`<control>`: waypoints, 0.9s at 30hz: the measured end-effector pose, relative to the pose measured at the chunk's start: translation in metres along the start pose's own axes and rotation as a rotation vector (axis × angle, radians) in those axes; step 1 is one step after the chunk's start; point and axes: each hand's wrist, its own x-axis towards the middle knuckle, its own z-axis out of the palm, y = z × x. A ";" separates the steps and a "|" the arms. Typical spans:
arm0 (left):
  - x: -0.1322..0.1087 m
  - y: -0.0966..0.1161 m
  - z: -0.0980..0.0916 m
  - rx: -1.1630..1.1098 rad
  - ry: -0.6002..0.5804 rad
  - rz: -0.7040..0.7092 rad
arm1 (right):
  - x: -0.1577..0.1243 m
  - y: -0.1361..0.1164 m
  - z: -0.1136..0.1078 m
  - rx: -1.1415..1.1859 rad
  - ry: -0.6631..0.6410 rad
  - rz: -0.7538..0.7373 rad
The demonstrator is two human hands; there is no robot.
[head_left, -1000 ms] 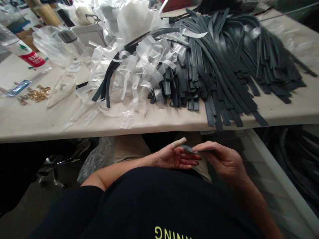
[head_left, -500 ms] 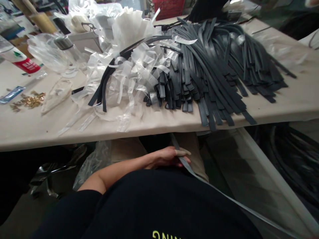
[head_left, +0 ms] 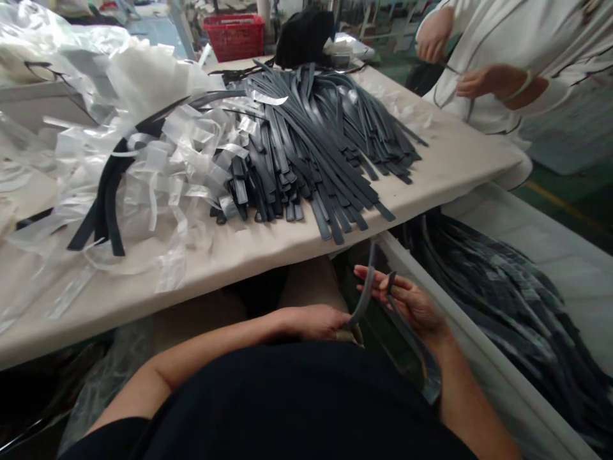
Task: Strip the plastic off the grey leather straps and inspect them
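Below the table's front edge, my left hand (head_left: pixel 323 321) is closed on a grey strap (head_left: pixel 366 295), which curves up from the fingers. My right hand (head_left: pixel 419 306) pinches the end of a dark strap (head_left: pixel 407 332) between thumb and fingers. That strap hangs in a loop beside the right forearm. Whether both pieces belong to one strap I cannot tell. A large pile of dark straps (head_left: pixel 306 147) lies on the table ahead. To its left are clear plastic strips (head_left: pixel 191 153) and a few curved black straps (head_left: pixel 108 198).
At the right stands a pale bin (head_left: pixel 460 335) holding many dark straps (head_left: pixel 507 287). Beyond the table (head_left: pixel 460 153), a co-worker in white (head_left: pixel 517 45) handles a thin cord. A red basket (head_left: pixel 234 37) and a black bag-like object (head_left: pixel 306 35) are at the back.
The view has turned right, bringing the co-worker and more of the bin into sight. My right hand has come into view with a strap end. The strap at my left hand now curves upward.
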 end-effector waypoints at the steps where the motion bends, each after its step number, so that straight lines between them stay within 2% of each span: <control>1: 0.002 0.000 0.001 0.142 -0.037 0.022 | 0.002 0.000 0.002 0.017 -0.019 -0.019; 3: 0.005 -0.002 0.001 0.486 -0.140 0.077 | 0.005 -0.004 0.003 0.036 -0.018 -0.115; 6: 0.006 -0.005 -0.001 0.638 -0.161 0.094 | 0.009 -0.015 -0.003 0.035 0.075 -0.316; 8: 0.004 -0.008 -0.003 0.601 -0.154 0.073 | 0.011 -0.021 -0.009 -0.001 0.125 -0.393; 11: 0.002 -0.010 -0.005 0.471 -0.175 0.048 | 0.015 -0.023 -0.011 0.016 0.129 -0.430; 15: -0.001 -0.014 -0.008 0.283 -0.181 0.013 | 0.024 -0.013 0.001 0.221 0.082 -0.413; 20: -0.001 -0.019 -0.011 0.103 -0.198 -0.023 | 0.036 0.003 0.014 0.376 0.122 -0.441; 23: 0.001 -0.023 -0.012 0.089 -0.213 -0.035 | 0.043 0.006 0.017 0.434 0.058 -0.411; 27: 0.001 -0.023 -0.013 0.144 -0.220 -0.041 | 0.044 -0.001 0.023 0.331 0.034 -0.394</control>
